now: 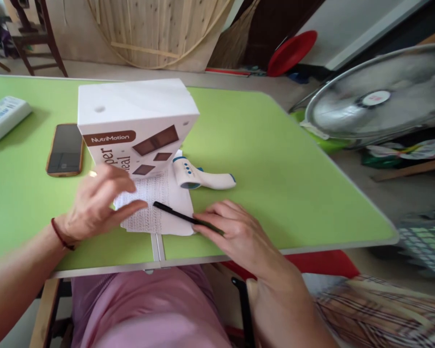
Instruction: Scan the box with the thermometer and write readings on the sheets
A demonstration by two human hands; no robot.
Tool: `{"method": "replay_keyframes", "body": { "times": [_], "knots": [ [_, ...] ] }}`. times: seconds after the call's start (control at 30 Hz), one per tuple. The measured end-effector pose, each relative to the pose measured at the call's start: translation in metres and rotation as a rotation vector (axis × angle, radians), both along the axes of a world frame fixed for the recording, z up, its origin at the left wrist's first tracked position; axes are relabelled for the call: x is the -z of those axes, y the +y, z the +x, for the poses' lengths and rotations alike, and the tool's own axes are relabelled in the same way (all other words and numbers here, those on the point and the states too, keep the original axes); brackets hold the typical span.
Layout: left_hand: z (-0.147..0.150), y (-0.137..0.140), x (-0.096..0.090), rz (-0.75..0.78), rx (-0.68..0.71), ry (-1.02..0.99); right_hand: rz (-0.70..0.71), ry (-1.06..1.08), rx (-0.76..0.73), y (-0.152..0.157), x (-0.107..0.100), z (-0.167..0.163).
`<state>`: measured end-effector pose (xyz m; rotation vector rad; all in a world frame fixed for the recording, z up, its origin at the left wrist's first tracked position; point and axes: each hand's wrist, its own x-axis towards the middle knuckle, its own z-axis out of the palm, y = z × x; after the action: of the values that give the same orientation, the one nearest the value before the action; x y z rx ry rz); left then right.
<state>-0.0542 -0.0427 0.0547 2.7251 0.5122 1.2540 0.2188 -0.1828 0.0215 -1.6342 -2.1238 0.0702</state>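
Observation:
Between the fingers and thumb of my right hand (235, 229) is a black pen (174, 211), its far end pointing left over a sheet of paper (177, 208) covered in small writing. My left hand (101, 203) hovers at the paper's left side, thumb and fingers apart, holding nothing. Behind it stands a white NutriMotion box (137, 104) with brown pictures on its front; the box covers the back of the paper. A white and blue handheld thermometer (203, 176) lies at the paper's right edge, near the box.
On the green table (282, 179), a phone (65, 149) lies left of the box, and a small white box (7, 116) sits farther left. Beyond the right edge stands a large fan (377, 99). A red basin (292, 53) and a wooden chair (36, 41) are behind.

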Motion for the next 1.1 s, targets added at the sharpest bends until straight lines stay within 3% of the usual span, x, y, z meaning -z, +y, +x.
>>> {"method": "replay_keyframes", "body": {
  "times": [0.07,0.2,0.3,0.37,0.43,0.5,0.63,0.7,0.87,1.1],
  "knots": [
    [0.006,-0.002,0.006,-0.092,0.266,0.214,-0.012,0.036,0.017,-0.001,-0.001,0.002],
    [0.013,0.001,0.022,-0.225,0.432,0.463,0.074,0.229,0.205,-0.003,-0.006,0.005],
    [0.015,0.0,0.027,-0.25,0.398,0.498,0.267,0.555,0.417,-0.003,-0.007,-0.003],
    [0.017,-0.004,0.027,-0.238,0.342,0.509,0.357,0.783,0.457,0.0,-0.006,-0.014],
    [0.019,-0.007,0.028,-0.216,0.298,0.511,0.343,0.944,0.395,0.004,-0.004,-0.028],
    [0.021,-0.008,0.028,-0.198,0.276,0.508,0.226,1.03,0.313,0.008,-0.003,-0.041],
    [0.019,-0.002,0.026,-0.216,0.332,0.507,-0.1,1.026,0.243,0.014,-0.003,-0.057],
    [0.015,0.002,0.022,-0.24,0.388,0.523,-0.172,0.981,0.242,0.016,-0.003,-0.057],
    [0.011,0.004,0.02,-0.318,0.448,0.507,-0.137,0.854,0.333,0.017,-0.001,-0.054],
    [0.013,0.002,0.016,-0.425,0.47,0.525,0.01,0.67,0.295,0.014,0.006,-0.058]
  ]
}}
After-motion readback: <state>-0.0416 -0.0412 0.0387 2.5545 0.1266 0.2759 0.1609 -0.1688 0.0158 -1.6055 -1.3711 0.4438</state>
